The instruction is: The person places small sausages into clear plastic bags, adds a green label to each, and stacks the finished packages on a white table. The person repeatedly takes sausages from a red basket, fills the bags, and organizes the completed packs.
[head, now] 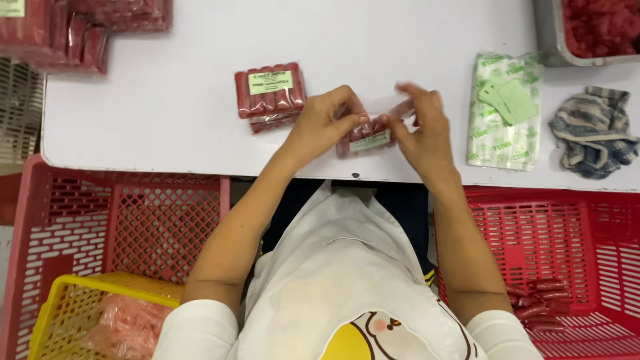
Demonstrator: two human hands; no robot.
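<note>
At the near edge of the white surface [167, 113], both hands pinch one clear pack of red sausages [365, 139]. Left hand [327, 123] grips its left end, fingers closed; right hand [420, 130] grips the right end, its raised fingers blurred. Both hands hide most of the pack. A finished labelled pack [270, 97] lies just to the left, apart from the left hand.

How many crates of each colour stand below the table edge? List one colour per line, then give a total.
Red crates: 2, one at the left and one at the right
Yellow crates: 1, at the lower left
Total: 3
</note>
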